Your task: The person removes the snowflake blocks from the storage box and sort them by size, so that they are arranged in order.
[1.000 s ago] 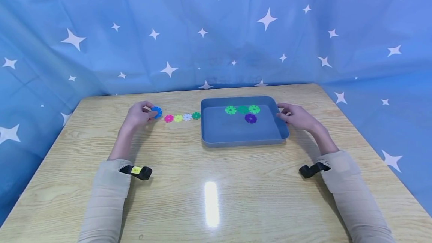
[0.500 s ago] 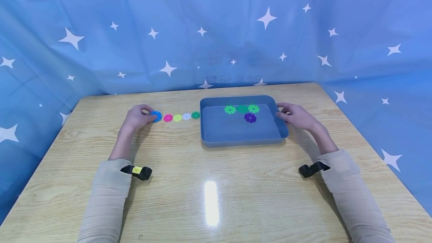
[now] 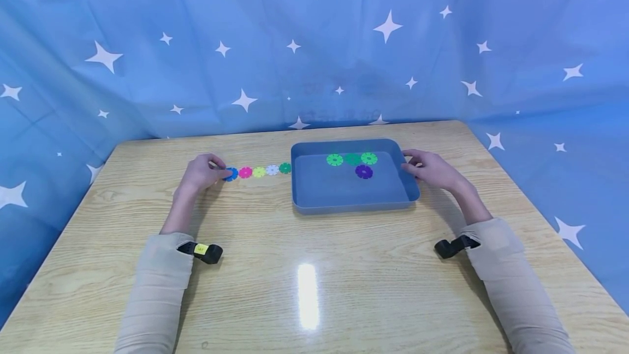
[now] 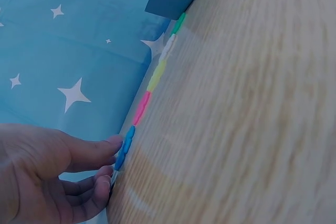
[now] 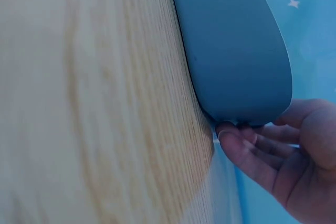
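Observation:
My left hand (image 3: 203, 172) pinches a blue notched plastic disc (image 3: 231, 173) at its left edge, low at the tabletop; thumb and fingertips meet its rim in the left wrist view. To its right, in one row, lie a pink disc (image 3: 245, 172), a yellow disc (image 3: 259, 172), a white disc (image 3: 272, 170) and a dark green disc (image 3: 285, 167). The green one is right at the left wall of a blue-grey tray (image 3: 354, 210). My right hand (image 3: 432, 170) holds the tray's right end, fingertips against the wall (image 5: 239, 66) in the right wrist view.
Inside the tray lie two light green discs (image 3: 334, 160), a darker green disc (image 3: 352, 159) between them and a purple disc (image 3: 364, 172). The wooden table (image 3: 255, 266) ends at the back before a blue star-patterned curtain (image 3: 196, 42).
My left hand has brought the blue disc down and slightly right, to the row's left end beside the pink disc. The right hand stays on the tray.

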